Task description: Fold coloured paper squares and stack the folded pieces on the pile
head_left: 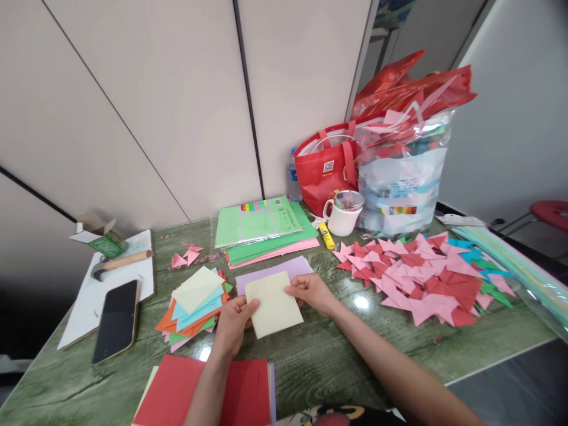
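Observation:
Between my two hands is a pale yellow square of paper [273, 307], tilted slightly. My left hand [233, 322] pinches its left edge with the thumb on top. At the upper right edge, my right hand [313, 293] pinches it between thumb and fingers. Behind the square lies a lilac sheet [299, 266] on the table. Just left of my left hand sits a loose pile of coloured paper squares [199, 296], cream, blue, orange and green. Under my left forearm is a stack of red paper [173, 384].
Folded pink and red paper pieces [426, 278] spread over the right side. Green paper packs [257, 225], a glue stick [326, 235], a white mug [344, 216] and bags [399, 183] stand behind. At left are a phone [116, 322], a hammer [124, 262] and a small box [104, 239].

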Available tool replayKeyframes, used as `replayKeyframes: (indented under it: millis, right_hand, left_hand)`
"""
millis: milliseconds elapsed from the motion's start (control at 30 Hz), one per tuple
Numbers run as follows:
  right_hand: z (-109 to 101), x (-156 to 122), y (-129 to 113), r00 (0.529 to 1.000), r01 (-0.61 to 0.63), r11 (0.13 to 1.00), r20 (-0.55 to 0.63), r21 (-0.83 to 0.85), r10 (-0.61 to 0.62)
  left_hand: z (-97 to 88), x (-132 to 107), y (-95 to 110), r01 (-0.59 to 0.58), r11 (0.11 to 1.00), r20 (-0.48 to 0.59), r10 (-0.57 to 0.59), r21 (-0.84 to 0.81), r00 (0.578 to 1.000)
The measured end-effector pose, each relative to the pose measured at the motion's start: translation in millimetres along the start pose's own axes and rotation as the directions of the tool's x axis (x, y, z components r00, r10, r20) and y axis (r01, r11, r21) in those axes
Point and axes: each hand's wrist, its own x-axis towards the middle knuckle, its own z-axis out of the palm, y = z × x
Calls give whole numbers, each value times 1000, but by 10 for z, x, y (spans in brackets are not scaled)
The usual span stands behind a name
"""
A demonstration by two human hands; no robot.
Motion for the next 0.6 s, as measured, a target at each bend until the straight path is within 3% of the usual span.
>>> replayKeyframes:
  millis: [600]
  right_hand:
    - [-8,13,13,998,38,999,-43,-7,-38]
  left_hand:
    - [6,6,-32,2,1000,40,-1,-16,999]
